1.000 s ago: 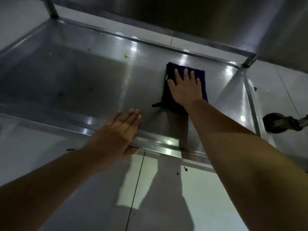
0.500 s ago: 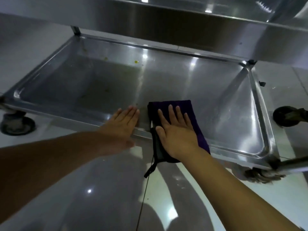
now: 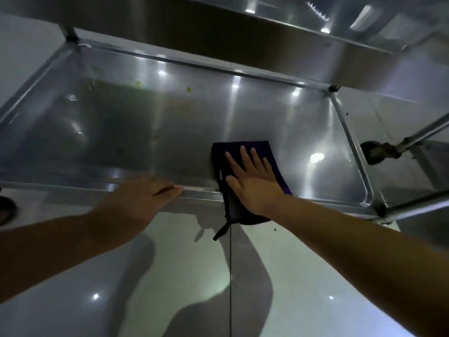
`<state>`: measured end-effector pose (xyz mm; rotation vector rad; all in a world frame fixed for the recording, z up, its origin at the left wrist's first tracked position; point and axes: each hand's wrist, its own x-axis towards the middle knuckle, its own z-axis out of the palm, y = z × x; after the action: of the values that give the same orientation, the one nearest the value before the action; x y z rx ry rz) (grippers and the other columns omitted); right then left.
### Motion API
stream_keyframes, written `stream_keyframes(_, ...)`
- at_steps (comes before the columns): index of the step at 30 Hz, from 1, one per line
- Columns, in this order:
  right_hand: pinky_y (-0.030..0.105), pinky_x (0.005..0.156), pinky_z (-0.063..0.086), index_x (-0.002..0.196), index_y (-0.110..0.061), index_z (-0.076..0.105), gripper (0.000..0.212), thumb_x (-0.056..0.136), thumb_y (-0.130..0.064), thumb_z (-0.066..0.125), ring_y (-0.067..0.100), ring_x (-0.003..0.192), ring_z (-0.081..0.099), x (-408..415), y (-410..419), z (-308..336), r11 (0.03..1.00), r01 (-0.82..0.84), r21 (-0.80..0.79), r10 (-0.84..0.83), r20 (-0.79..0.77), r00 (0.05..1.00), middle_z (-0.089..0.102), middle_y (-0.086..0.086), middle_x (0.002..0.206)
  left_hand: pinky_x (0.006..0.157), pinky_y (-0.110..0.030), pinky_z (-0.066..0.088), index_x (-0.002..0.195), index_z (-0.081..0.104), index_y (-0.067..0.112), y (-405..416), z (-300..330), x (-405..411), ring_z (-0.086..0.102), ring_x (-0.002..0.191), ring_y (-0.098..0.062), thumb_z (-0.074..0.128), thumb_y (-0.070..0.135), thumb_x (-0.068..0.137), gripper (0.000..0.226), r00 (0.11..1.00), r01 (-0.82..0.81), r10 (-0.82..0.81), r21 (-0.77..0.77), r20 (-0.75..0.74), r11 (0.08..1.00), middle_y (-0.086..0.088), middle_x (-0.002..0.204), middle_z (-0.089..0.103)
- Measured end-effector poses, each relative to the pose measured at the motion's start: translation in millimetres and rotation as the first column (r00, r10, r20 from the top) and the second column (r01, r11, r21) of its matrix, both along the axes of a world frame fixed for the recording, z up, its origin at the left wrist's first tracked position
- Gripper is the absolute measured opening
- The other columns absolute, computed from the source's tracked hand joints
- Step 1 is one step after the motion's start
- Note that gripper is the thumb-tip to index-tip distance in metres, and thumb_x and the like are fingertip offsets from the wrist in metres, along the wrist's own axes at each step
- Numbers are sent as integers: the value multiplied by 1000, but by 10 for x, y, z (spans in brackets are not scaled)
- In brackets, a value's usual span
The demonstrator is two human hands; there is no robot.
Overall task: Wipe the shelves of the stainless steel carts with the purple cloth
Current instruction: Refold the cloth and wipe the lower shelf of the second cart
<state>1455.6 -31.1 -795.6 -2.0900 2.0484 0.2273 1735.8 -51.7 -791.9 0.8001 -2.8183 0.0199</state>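
I see my right hand [image 3: 252,183] flat, fingers straight, pressing the cloth [image 3: 245,181] at the shelf's [image 3: 145,132] near rim, its tail overhanging; my left hand [image 3: 143,198] rests open on that rim

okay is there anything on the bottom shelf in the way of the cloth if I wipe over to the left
Nothing large. The right hand presses the purple cloth flat at the near rim of the bottom shelf. Leftward lies bare steel with only small yellowish specks near the far edge. The left hand rests on the near rim.

Right hand [image 3: 252,188] flat on purple cloth [image 3: 272,152], shelf [image 3: 145,132] front rim.
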Motion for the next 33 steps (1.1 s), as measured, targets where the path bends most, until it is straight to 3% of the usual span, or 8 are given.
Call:
stream_keyframes(5, 43, 116, -6, 152, -35, -5, 57, 101, -50, 15, 26, 147, -12, 78, -890, -82, 987, 152, -58, -153, -2, 988, -10, 6, 161, 90, -40, 39, 126, 58, 1, 71, -249, 57, 64, 99, -34, 54, 1, 73, 53, 984, -55, 71, 104, -165, 993, -14, 120, 64)
stream_keyframes(8, 45, 116, -5, 152, -33, -4, 56, 102, -49, 15, 27, 147, -10, 60, -1377, -34, 973, 225, -47, -225, 0, 974, -9, 7, 161, 102, -40, 32, 133, 49, 5, 65, -407, 89, 58, 116, -32, 35, 14, 79, 56, 986, -77, 101, 171, -134, 982, -13, 129, 59)
stream_keyframes(12, 45, 117, -5, 153, -31, -3, 56, 102, -47, 15, 27, 147, -9, 112, -1732, 35, 950, 307, -48, -307, 12, 952, -8, 8, 161, 101, -45, 44, 141, 37, 10, -75, -520, 173, 54, 121, -28, 28, 15, 70, 72, 999, -16, 20, 158, -25, 987, -9, 139, 51)
stream_keyframes(17, 44, 117, -3, 153, -30, 0, 56, 102, -46, 17, 27, 148, -6, 340, -1380, -10, 951, 287, -115, -290, -8, 957, -4, 8, 161, 104, -42, 33, 145, 31, 11, -61, -589, 209, 48, 125, -25, 29, 10, 74, 71, 997, -4, 15, 159, -70, 987, -4, 145, 45)
stream_keyframes(22, 35, 114, -13, 151, -35, -7, 58, 101, -48, 19, 19, 146, -16, 687, -572, -54, 978, 189, -90, -191, -14, 981, -11, 3, 161, 106, -39, 28, 145, 32, 8, -84, -480, 284, 48, 128, -25, 27, 2, 76, 70, 994, 37, -26, 100, -109, 994, -7, 145, 43)
stream_keyframes(26, 32, 113, -17, 141, -38, -23, 56, 99, -51, 12, 13, 138, -30, 897, -5, 76, 995, 102, 22, -102, 0, 995, -22, -1, 157, 96, -43, 42, 122, 61, 2, -210, -349, 443, 57, 111, -33, 59, -15, 64, 61, 939, -57, 94, 120, -332, 991, -16, 125, 60)
stream_keyframes(29, 29, 114, -19, 140, -43, -23, 55, 92, -58, -1, 11, 140, -31, 1128, 358, 130, 998, 55, 17, -56, 50, 997, -28, -10, 151, 81, -42, 38, 99, 70, 7, -377, -225, 647, 57, 91, -33, 56, 19, 79, 27, 958, -137, 141, 33, -249, 990, -12, 101, 65)
stream_keyframes(33, 23, 109, -23, 141, -46, -20, 51, 97, -56, 3, 8, 140, -30, 1232, 414, 107, 999, 52, 9, -53, 82, 995, -26, -14, 151, 75, -39, 36, 85, 70, 12, -390, -149, 777, 55, 79, -31, 43, 44, 80, 42, 947, -249, 276, 169, -162, 954, -6, 84, 61)
